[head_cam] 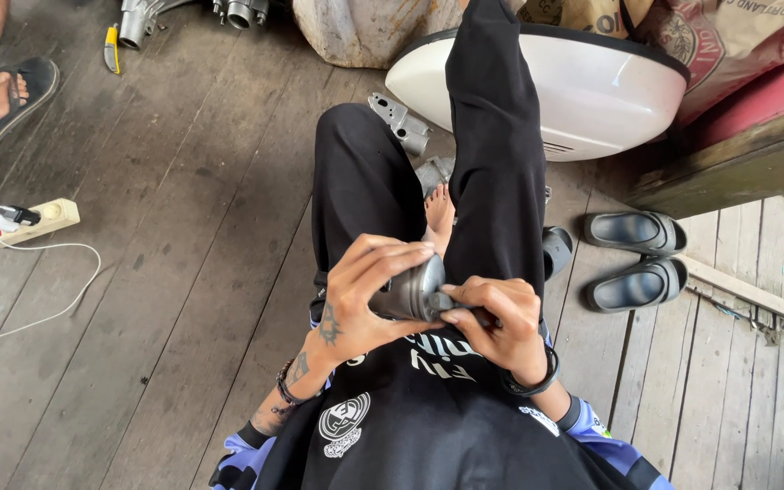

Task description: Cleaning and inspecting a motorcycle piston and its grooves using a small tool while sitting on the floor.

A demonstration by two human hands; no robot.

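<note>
Sitting on the worn grey wooden plank floor (pixel 165 272) with your black-trousered legs stretched ahead, you hold a small rounded grey metal part (pixel 415 289) over your lap, just in front of your black shirt. Your left hand (pixel 360 295) wraps its fingers over the top of that part, clamped on it, probably to steady it against turning. Your right hand (pixel 496 322) closes on the part's near end from the other side, thumb and forefinger pinched together there; whether they also hold a small tool I cannot tell. Both wrists bend inward, so the hands meet close together.

Beyond the metal part, past your knees, lie a white domed plastic shell (pixel 583 91) and silver cast metal pieces (pixel 401 122). Right of the part stand two dark slip-on sandals (pixel 635 259). Far left of it rests a cream power strip (pixel 34 220) with its white cord.
</note>
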